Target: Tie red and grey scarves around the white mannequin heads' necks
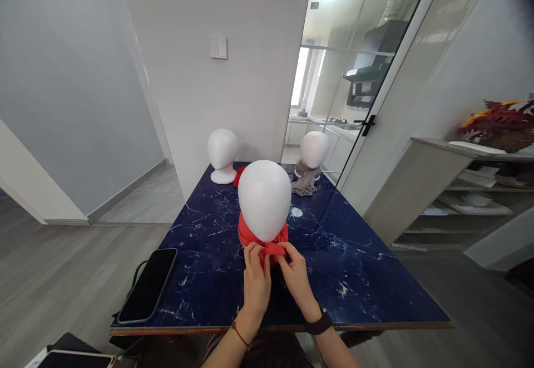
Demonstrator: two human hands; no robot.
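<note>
A white foam mannequin head (265,198) stands upright near the middle of the table. Around its neck is wrapped a red scarf (247,233), bunched at the front. My left hand (256,276) pinches the scarf's front from the left side. From the right, my right hand (295,270) has its fingers closed on the same bunched cloth. Both hands are just below the head's chin, close together. The fingers hide part of the cloth, and the head's base is out of sight behind the scarf and hands.
Farther back stand a bare white foam head (222,151) and another foam head (314,149) with a grey scarf (306,181). More red cloth (239,176) lies behind the front head. A phone (149,285) rests at the left edge of the dark blue table (354,268).
</note>
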